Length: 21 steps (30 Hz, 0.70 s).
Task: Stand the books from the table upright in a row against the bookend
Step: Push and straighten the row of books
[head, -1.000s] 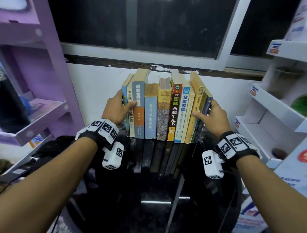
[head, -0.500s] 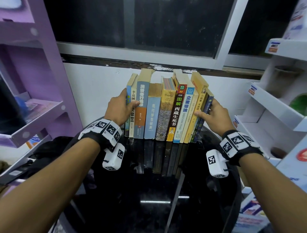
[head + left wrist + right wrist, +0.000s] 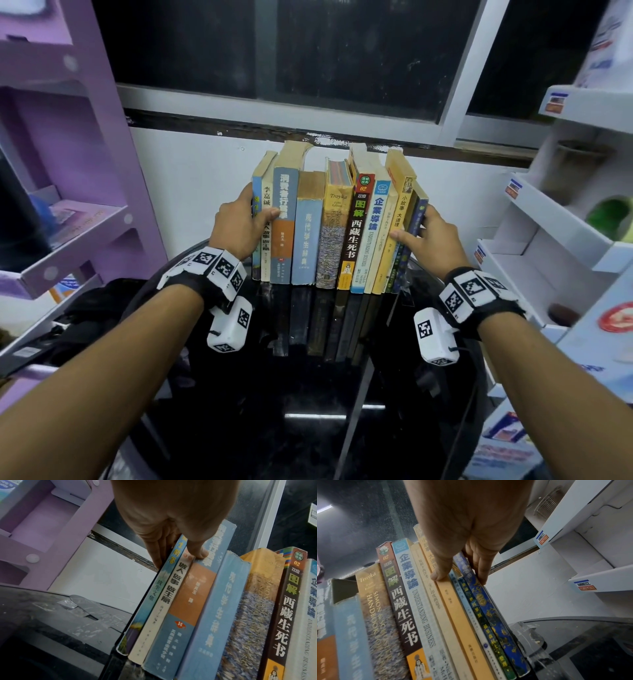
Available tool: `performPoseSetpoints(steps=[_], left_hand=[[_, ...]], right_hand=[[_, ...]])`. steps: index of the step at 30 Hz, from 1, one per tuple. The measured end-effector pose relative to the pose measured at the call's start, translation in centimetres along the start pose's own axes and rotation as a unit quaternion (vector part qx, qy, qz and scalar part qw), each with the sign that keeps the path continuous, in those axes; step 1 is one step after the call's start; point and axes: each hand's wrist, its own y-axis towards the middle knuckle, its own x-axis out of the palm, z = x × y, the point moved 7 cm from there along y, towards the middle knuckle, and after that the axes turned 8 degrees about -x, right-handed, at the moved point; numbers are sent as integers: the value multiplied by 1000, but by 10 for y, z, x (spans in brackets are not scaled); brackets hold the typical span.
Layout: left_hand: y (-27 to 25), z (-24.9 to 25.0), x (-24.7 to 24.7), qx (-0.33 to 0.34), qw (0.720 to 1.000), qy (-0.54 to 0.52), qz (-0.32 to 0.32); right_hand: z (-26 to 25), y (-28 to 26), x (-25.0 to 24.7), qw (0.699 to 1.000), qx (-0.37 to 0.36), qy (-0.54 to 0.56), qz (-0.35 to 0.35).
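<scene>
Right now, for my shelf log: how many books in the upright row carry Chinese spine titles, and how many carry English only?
Chinese-titled books: 11
English-only Simon & Schuster handbook: 1
Total: 12

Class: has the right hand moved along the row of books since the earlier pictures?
No. The right hand still presses the same yellow book at the row's end, unshifted against the white window frame.

Left hand (image 3: 236, 228) partly behind books (image 3: 310, 233)
</scene>
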Motion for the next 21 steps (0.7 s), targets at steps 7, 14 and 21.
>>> performPoseSetpoints(steps=[7,14,21], left_hand=[[2,2,-6,5,999,10,-51],[2,9,-21,31,995,-32,-86],[13,15,-40,67,990,-52,-109]], right_hand=[[-7,-4,-7,999,19,-11,-25],[-37,-14,-24,988,-58,-106,98],[-107,-24,28,900,-308,-309,19]])
